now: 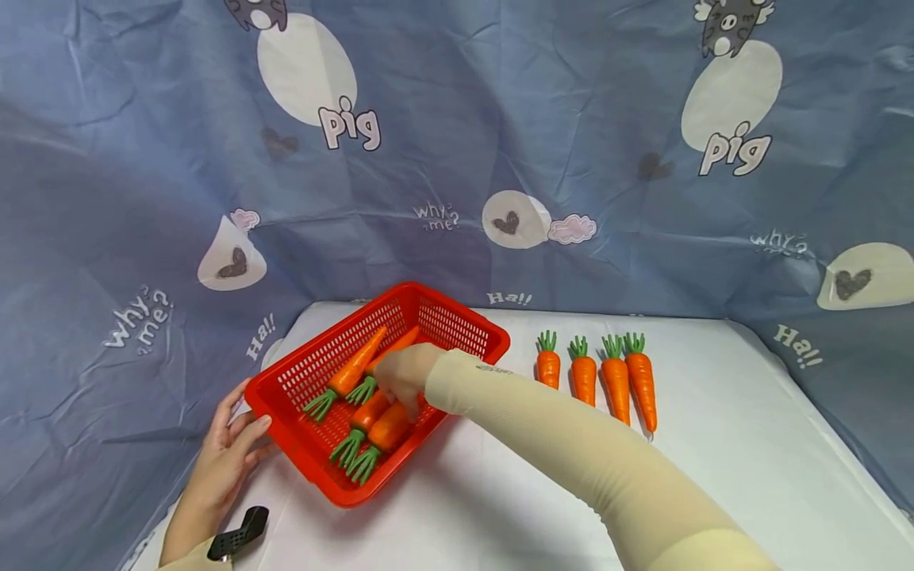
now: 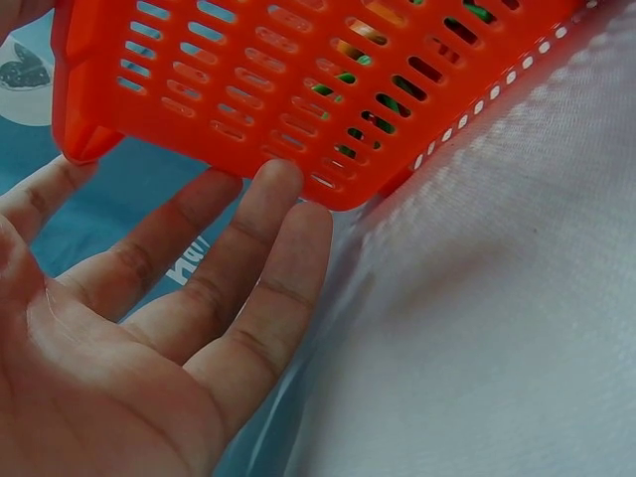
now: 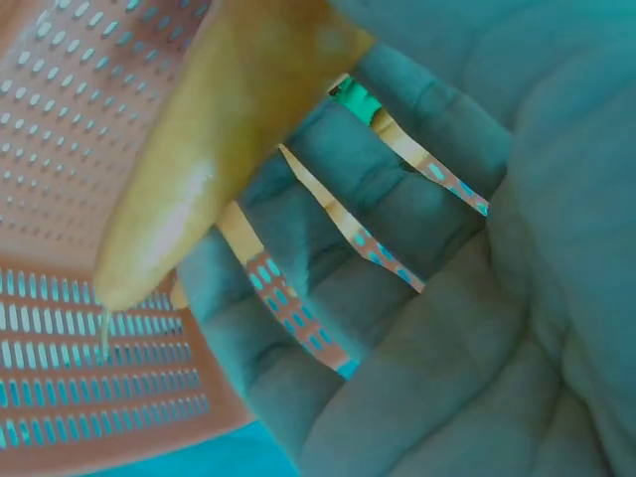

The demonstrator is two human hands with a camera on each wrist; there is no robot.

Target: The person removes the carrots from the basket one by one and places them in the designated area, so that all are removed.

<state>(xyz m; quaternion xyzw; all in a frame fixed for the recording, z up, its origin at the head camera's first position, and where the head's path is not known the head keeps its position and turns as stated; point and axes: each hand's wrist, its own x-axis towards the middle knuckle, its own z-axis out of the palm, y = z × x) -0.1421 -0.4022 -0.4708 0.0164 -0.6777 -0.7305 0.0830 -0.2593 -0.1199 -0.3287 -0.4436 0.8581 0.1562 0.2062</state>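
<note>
A red slotted plastic basket (image 1: 300, 444) stands at a slant on the left of the white table. Several orange toy carrots with green tops lie in it, among them a rear carrot (image 1: 355, 371). My left hand (image 1: 227, 456) holds the basket's near-left corner, thumb at the rim and fingers (image 2: 283, 298) against the slotted wall. Reaching into the basket, my right hand (image 1: 407, 373) grips a carrot (image 3: 189, 169) between thumb and fingers. Its tapered tip sticks out past the fingers in the right wrist view. Part of the grip is hidden by the hand in the head view.
Right of the basket, several more carrots lie in a row, the outermost carrot (image 1: 643, 388) farthest right. The right sleeve (image 1: 543, 428) covers some of their lower ends. A printed blue cloth (image 1: 443, 159) rises behind the white table (image 1: 743, 444). A black strap (image 1: 239, 535) circles the left wrist.
</note>
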